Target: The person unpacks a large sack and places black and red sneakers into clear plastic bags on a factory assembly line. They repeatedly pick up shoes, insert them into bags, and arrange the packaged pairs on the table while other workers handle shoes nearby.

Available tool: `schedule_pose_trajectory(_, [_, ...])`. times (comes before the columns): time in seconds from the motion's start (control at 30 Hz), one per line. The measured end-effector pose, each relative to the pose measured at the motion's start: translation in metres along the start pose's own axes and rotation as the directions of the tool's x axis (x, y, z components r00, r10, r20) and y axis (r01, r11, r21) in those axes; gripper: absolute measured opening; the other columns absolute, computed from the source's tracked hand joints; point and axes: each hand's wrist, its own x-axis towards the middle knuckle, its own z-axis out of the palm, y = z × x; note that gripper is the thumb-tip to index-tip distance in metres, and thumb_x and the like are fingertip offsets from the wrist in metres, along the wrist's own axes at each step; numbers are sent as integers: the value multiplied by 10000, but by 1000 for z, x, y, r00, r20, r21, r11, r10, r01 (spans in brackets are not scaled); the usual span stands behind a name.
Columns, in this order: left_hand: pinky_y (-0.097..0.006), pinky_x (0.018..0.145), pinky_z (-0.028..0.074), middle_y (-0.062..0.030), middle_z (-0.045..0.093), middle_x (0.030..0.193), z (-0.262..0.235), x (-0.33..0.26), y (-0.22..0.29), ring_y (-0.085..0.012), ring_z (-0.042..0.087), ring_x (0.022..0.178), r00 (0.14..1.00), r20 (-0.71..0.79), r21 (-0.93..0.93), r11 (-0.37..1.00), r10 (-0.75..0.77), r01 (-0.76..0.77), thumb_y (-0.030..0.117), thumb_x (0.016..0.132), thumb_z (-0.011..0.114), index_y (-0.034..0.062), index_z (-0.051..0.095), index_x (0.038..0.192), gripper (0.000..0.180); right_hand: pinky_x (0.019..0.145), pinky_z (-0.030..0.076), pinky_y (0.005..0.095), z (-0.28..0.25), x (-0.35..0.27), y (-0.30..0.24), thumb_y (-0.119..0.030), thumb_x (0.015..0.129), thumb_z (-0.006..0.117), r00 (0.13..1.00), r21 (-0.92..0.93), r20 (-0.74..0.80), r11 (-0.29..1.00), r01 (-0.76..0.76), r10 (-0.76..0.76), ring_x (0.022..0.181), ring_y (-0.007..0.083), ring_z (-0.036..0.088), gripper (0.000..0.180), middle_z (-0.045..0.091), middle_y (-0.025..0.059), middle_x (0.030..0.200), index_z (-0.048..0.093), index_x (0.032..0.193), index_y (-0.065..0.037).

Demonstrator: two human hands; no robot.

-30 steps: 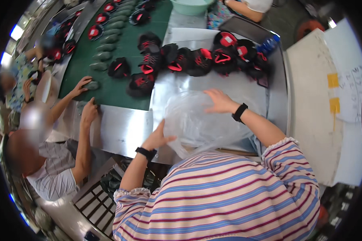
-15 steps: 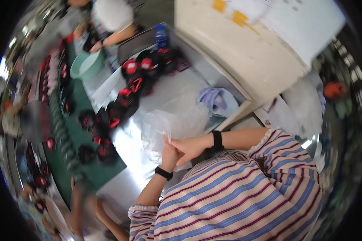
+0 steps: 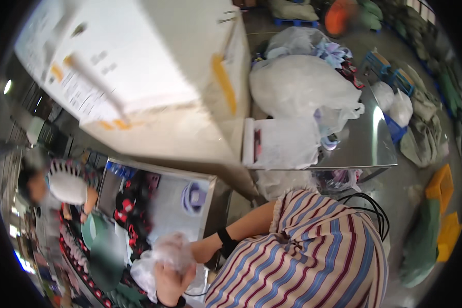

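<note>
Both hands are together low in the view, bunching up a clear plastic bag [image 3: 159, 259] between them. The left hand [image 3: 170, 283] comes up from the bottom edge with a dark band at its wrist and grips the crumpled plastic from below; the right hand [image 3: 203, 250], also wearing a black wristband [image 3: 225, 239], reaches in from the striped sleeve and closes on the same bag from the side, its fingers mostly hidden by the film. The bag sits gathered right at the two hands, over the near edge of the steel worktop [image 3: 174, 205].

Just beyond the hands on that worktop lies a small lilac and white folded piece [image 3: 193, 196], and to their left a cluster of black and red shoe parts [image 3: 133, 205]. Further left of the hands another person in a white top [image 3: 66, 187] stands by a green basin [image 3: 95, 231]; their hands are blurred.

Well beyond the hands stands a large pale carton [image 3: 154, 77] with yellow tape, tilted by the lens. To the right of the hands, past the striped shirt [image 3: 313, 251], a second steel table [image 3: 364, 138] carries bulging clear sacks [image 3: 303, 84] and a flat white bag [image 3: 287, 143]. Black cables [image 3: 372, 208] loop just behind the shirt
</note>
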Motion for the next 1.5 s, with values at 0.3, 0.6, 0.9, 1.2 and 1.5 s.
schedule_pose_trajectory(0.3, [-411, 879, 414, -171, 545, 1105, 126, 120, 57, -348, 539, 988, 891, 347, -363, 918, 294, -161, 205, 729, 709, 36, 429, 1229, 597, 1067, 155, 336, -150, -177, -152, -193, 841, 589, 942, -304, -263, 944, 126, -211, 1292, 221, 239, 531, 236, 118, 1409, 370, 1305, -57])
schedule_pose_trajectory(0.6, [-440, 975, 322, -190, 433, 1270, 199, 247, 125, -366, 408, 1182, 645, 360, -748, 622, 675, -233, 167, 705, 685, 41, 391, 1275, 653, 871, 432, 366, -136, -390, -289, -400, 839, 525, 309, -372, -905, 894, -248, -291, 988, 256, 545, 496, 561, 120, 1068, 481, 1155, -20])
schedule_pose_trajectory(0.9, [-428, 883, 292, -98, 620, 831, 378, 271, 132, -255, 567, 893, 889, 391, 64, 957, 238, -284, 271, 680, 698, 6, 479, 1141, 575, 864, 440, 370, -168, -531, -282, -428, 894, 409, -428, -397, -840, 915, 67, -333, 1026, 217, 516, 473, 535, 78, 1135, 466, 1212, -83])
schedule_pose_trajectory(1.2, [-435, 899, 403, -192, 562, 1071, 238, 308, 162, -277, 552, 986, 939, -255, -966, 108, -231, -236, 96, 850, 555, 40, 494, 942, 124, 749, 490, 380, -313, -387, -269, -233, 831, 527, 953, -974, -95, 226, -29, -288, 1000, 304, 546, 205, 554, 138, 1079, 592, 937, -70])
schedule_pose_trajectory(1.5, [-386, 923, 368, -194, 488, 1190, 241, 251, 220, -299, 469, 1122, 987, 67, -950, 295, -144, 107, 20, 829, 530, 9, 537, 983, 155, 890, 382, 401, -588, -360, -214, -173, 832, 461, 532, -517, -837, -513, -685, 133, 1035, 290, 491, 302, 518, 174, 1143, 530, 1083, -20])
